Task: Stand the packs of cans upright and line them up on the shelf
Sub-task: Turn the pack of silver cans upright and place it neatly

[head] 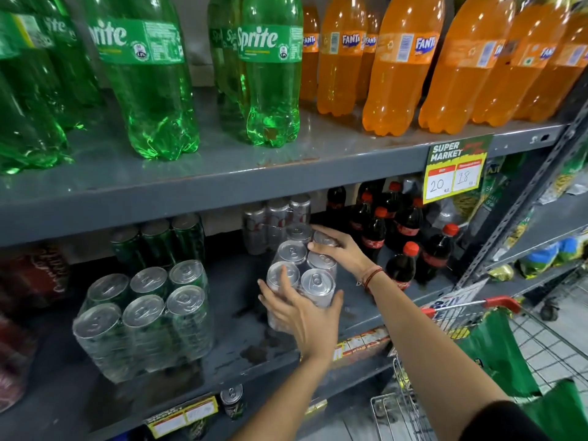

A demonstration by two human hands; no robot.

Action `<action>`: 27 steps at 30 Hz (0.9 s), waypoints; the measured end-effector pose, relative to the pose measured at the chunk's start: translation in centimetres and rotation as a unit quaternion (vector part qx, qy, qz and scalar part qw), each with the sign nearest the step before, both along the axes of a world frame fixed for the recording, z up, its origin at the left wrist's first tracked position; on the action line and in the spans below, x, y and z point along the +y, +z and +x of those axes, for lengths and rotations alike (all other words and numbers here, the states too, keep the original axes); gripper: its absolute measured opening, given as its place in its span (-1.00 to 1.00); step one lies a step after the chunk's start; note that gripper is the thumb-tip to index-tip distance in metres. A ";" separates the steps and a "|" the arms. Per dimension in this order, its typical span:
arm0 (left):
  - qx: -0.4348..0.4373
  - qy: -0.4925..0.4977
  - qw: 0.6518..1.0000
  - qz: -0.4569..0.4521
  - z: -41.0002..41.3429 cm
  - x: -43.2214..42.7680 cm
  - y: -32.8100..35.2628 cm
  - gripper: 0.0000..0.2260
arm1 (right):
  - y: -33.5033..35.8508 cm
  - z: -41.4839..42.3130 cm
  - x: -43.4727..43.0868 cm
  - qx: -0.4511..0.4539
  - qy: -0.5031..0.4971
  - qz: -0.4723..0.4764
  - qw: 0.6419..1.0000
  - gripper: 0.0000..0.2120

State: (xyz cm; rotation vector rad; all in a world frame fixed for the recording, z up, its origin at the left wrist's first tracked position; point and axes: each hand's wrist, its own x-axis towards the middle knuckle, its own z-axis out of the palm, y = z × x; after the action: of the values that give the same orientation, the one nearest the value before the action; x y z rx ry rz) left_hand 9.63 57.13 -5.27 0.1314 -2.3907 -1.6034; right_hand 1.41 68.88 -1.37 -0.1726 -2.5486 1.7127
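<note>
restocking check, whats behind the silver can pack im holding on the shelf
Behind the silver can pack stands another silver pack, upright near the shelf's back. Its lower part is covered by the held pack, so anything low between them cannot be seen.

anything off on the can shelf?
Shelf paint is worn and stained in front of the silver can pack held by both hands. A lone can sits on the shelf below, apart from any pack.
</note>
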 end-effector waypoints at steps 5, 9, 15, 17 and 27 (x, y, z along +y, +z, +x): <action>0.043 -0.132 0.989 0.049 -4.0 -4.9 -0.1 -0.10 | -1.0 1.8 -1.2 0.049 -0.099 0.023 0.994 -0.38; 0.009 -0.273 0.962 0.018 -8.7 -8.8 0.4 -0.10 | -2.0 3.4 -2.7 0.036 -0.174 0.063 0.982 -0.26; -0.023 -0.312 0.950 -0.015 -10.3 -9.7 0.4 -0.12 | -0.9 3.5 -2.1 0.017 -0.128 0.077 0.989 -0.28; -0.021 -0.305 0.952 -0.018 -10.0 -9.7 0.4 -0.13 | -0.7 3.6 -1.8 0.006 -0.114 0.084 0.990 -0.27; 0.001 -0.313 0.949 -0.036 -7.0 -10.7 0.2 -0.18 | -0.5 7.1 -2.4 -0.005 -0.113 0.081 0.990 -0.25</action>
State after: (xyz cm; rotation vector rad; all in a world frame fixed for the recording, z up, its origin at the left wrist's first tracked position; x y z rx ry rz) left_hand 2.68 46.39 -5.12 -0.7113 -2.6396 -1.7307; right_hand 8.48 66.50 -1.88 -0.4420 -2.5452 1.4222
